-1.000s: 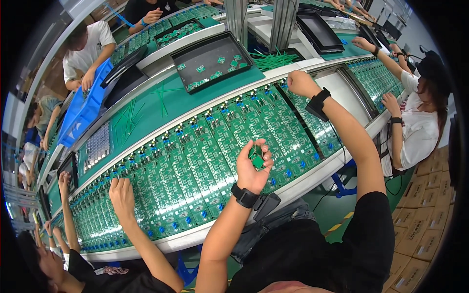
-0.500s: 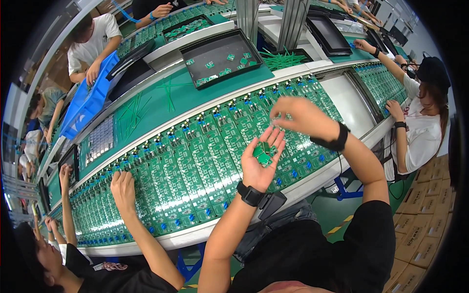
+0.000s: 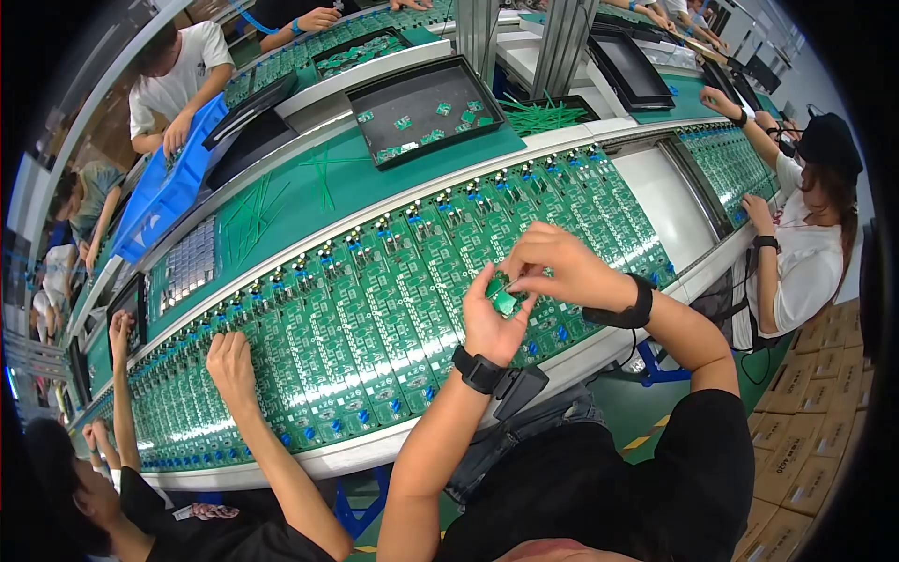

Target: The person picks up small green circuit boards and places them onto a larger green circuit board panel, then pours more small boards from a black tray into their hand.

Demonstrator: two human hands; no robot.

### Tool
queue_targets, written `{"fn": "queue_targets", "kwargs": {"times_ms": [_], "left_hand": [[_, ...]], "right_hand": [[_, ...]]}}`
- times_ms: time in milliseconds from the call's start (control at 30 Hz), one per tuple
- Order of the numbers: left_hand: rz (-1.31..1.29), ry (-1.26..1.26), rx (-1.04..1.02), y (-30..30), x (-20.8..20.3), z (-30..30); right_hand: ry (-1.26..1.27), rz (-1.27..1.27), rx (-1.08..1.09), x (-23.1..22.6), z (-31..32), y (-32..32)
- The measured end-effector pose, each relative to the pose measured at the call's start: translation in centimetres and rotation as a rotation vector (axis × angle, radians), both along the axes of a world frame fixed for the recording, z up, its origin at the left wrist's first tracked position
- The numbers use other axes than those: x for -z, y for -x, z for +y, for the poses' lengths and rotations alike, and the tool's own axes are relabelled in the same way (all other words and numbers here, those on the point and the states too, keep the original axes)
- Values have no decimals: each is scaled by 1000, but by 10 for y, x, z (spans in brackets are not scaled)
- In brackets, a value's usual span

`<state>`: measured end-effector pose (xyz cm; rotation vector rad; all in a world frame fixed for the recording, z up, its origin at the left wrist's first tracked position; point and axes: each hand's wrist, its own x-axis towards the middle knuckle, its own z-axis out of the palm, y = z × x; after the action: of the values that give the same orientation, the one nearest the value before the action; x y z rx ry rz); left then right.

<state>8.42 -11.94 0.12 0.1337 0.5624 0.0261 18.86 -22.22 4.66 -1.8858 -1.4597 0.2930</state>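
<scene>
A blue bin (image 3: 154,229) stands left, contents unclear; right of it, a black tray (image 3: 398,98) holds scattered green pieces (image 3: 443,109). A co-worker's hand (image 3: 229,363) is at the circuit boards (image 3: 365,314). The left hand (image 3: 489,328) cups small green boards (image 3: 504,303) in curled fingers; the right hand (image 3: 552,264) pinches over them, its grip hidden.

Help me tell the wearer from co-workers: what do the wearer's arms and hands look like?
The left hand and right hand are ungloved. The left wrist wears a black strap with a dark, boxy piece beside it; the right, a wide black wristband. The right arm has a short black sleeve; the left sleeve is unclear.
</scene>
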Motion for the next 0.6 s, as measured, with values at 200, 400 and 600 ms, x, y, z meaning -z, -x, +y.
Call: {"fn": "queue_targets", "kwargs": {"times_ms": [200,400,600], "left_hand": [[-74,88,20,0,19,0],[-76,62,60,-2,21,-1],[-77,61,33,-4,24,4]], "right_hand": [[-108,50,436,-8,-13,-70],[76,-220,562,37,-25,-118],[65,-383,588,52,-16,-120]]}}
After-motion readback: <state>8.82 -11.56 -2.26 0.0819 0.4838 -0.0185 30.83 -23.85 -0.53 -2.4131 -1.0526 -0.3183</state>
